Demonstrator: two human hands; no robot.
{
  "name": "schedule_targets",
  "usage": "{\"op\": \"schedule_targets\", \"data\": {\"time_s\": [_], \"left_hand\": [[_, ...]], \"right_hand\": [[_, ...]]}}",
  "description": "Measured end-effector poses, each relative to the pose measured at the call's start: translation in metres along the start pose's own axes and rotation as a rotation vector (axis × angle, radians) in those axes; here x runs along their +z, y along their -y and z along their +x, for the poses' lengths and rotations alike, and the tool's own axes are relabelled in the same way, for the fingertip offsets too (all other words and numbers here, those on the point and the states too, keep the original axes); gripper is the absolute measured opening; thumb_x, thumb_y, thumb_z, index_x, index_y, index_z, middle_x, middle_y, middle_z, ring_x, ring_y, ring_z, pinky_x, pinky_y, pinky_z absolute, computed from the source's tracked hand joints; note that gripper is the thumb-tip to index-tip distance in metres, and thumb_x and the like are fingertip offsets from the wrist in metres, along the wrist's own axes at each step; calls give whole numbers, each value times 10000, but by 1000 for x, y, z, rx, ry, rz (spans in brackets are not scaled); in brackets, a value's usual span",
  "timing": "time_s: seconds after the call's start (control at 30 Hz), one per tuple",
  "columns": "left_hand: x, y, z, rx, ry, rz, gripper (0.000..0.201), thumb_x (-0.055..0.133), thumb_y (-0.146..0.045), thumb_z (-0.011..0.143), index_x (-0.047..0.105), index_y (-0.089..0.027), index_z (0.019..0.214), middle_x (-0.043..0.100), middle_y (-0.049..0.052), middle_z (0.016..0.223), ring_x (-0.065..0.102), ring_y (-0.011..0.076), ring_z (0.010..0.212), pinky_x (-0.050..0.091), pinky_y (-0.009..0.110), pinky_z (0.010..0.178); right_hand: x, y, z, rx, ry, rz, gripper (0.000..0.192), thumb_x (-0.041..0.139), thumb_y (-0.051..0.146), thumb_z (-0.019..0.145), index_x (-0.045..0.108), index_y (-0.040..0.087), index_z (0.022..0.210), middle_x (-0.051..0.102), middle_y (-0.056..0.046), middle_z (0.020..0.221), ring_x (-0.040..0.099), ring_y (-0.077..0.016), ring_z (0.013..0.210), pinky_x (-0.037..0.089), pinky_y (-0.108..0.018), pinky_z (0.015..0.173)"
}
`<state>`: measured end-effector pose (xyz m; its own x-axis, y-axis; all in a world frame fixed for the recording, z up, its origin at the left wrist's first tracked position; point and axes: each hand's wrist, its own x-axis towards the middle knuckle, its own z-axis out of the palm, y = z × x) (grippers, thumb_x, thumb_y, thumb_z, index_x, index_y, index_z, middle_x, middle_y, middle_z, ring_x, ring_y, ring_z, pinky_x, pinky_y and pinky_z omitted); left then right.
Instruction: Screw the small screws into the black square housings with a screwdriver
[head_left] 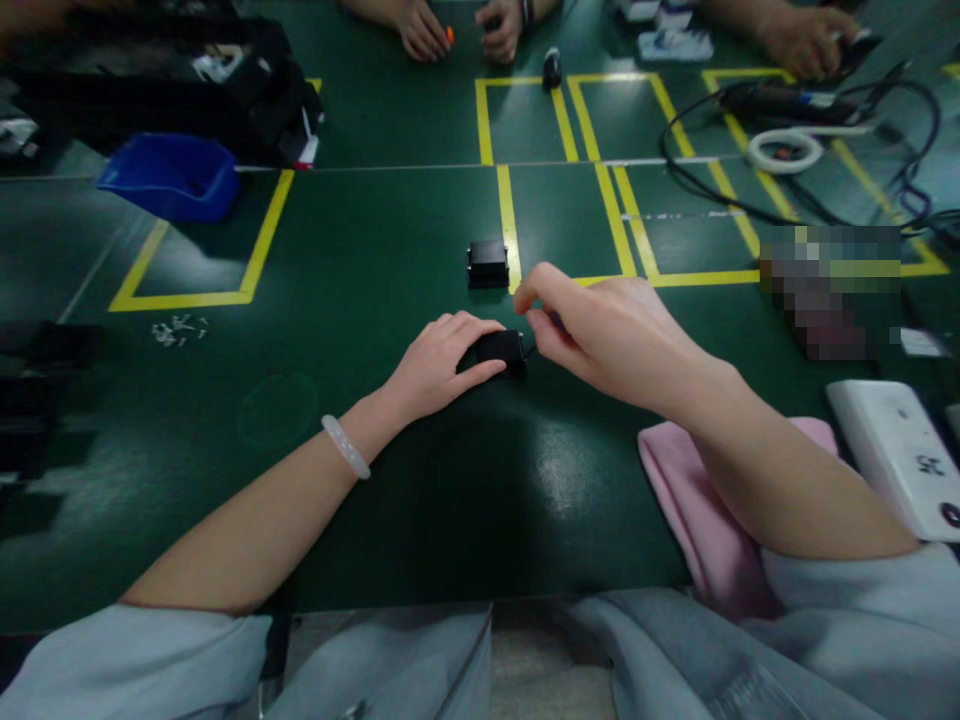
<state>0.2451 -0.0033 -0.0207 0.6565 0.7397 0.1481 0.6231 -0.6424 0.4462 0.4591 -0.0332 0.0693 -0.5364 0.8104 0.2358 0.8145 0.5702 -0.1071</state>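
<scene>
My left hand rests on the green table and grips a small black box-shaped part from its left side. My right hand hovers just right of that part, thumb and forefinger pinched together close to its right end; whether something tiny sits between the fingertips is hidden. A second black part of the same kind lies a little farther away, beside a yellow tape line.
A blue bin and black bags sit far left, small white pieces near the yellow outline. Cables, a tape roll and a tool lie far right. A pink cloth and white device are near right. Other people's hands work at the far edge.
</scene>
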Motion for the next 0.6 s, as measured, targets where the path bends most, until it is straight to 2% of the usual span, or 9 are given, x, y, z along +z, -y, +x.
{"op": "schedule_targets", "data": {"time_s": [0.3, 0.43, 0.6], "left_hand": [[1, 1, -1, 3, -8, 8, 454, 443, -533, 946, 520, -192, 1236, 589, 72, 1137, 521, 231, 1015, 398, 362, 897], [0, 1, 0, 4, 4, 2, 463, 434, -530, 949, 519, -186, 1247, 587, 77, 1157, 521, 236, 1034, 400, 368, 913], [-1, 0, 0, -2, 14, 5, 473, 422, -533, 951, 518, -180, 1251, 586, 86, 1169, 519, 241, 1045, 397, 375, 924]], "right_hand": [[1, -2, 3, 64, -7, -28, 323, 354, 404, 963, 575, 182, 1039, 603, 6, 643, 509, -127, 546, 234, -253, 531], [2, -5, 3, 73, -10, 26, 280, 395, 367, 952, 554, 176, 1081, 625, 7, 694, 527, -122, 578, 273, -244, 549], [1, -4, 3, 44, 18, 77, 289, 345, 301, 958, 534, 163, 1128, 622, 4, 711, 527, -118, 582, 298, -244, 556]]}}
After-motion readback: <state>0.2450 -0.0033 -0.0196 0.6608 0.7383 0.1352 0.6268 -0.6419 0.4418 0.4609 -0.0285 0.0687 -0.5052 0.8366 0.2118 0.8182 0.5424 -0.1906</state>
